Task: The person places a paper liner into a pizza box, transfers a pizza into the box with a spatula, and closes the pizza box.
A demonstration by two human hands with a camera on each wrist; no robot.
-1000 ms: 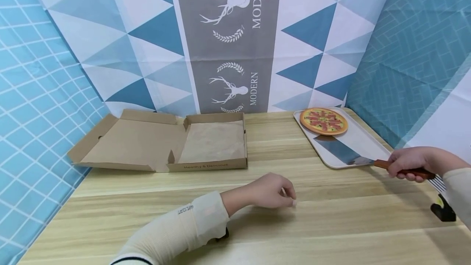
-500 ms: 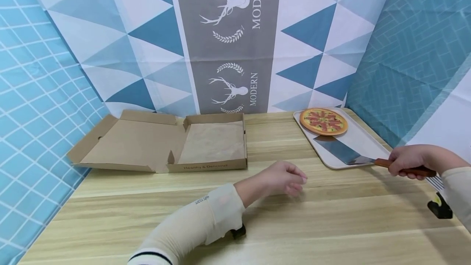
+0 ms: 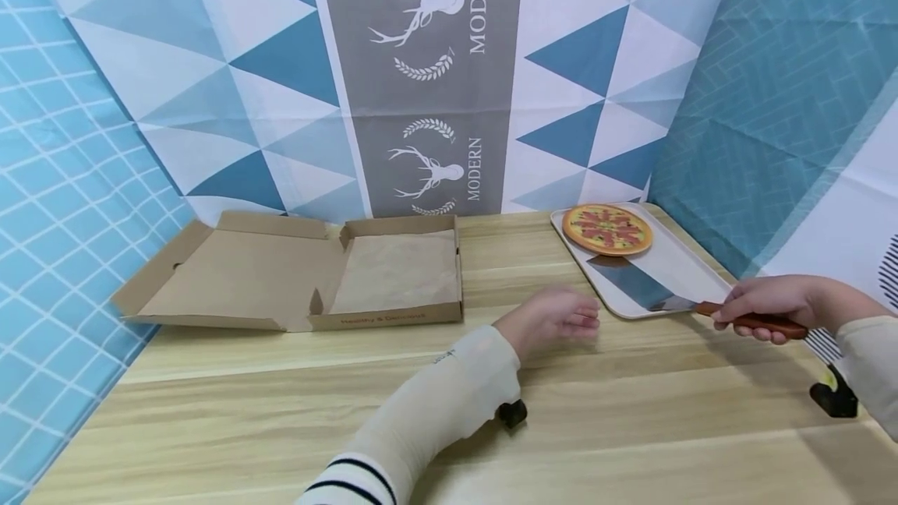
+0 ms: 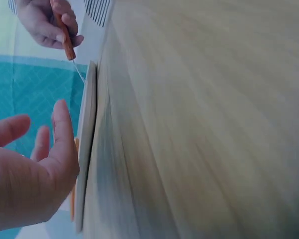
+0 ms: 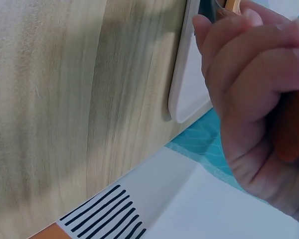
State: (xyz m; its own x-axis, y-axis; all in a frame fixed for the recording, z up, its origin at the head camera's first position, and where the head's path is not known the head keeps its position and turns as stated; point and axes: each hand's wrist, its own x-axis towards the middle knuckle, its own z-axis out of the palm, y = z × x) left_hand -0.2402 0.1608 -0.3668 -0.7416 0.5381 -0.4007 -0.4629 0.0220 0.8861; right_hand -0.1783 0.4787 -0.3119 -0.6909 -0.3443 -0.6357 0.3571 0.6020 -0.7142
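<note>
My right hand (image 3: pixel 761 306) grips the wooden handle (image 3: pixel 768 324) of a pizza server with a broad flat metal blade (image 3: pixel 634 281). The blade's front edge lies at the near rim of a small pizza (image 3: pixel 607 229), which sits at the far left of a white tray (image 3: pixel 680 259). In the right wrist view, curled fingers (image 5: pixel 249 64) wrap round the handle. My left hand (image 3: pixel 554 318), slightly blurred, is above the table just left of the tray's near corner. The left wrist view shows its fingers (image 4: pixel 64 127) relaxed and spread, holding nothing.
On the left of the wooden table (image 3: pixel 295 404) stands an open cardboard pizza box (image 3: pixel 386 316), its lid (image 3: pixel 231 271) folded out to the left and a paper sheet (image 3: pixel 396 271) inside. Patterned cloth (image 3: pixel 435 84) hangs behind the table.
My left hand has moved right and a little forward, toward the tray. The head view has shifted slightly. The right hand, server and pizza keep their places relative to the tray.
</note>
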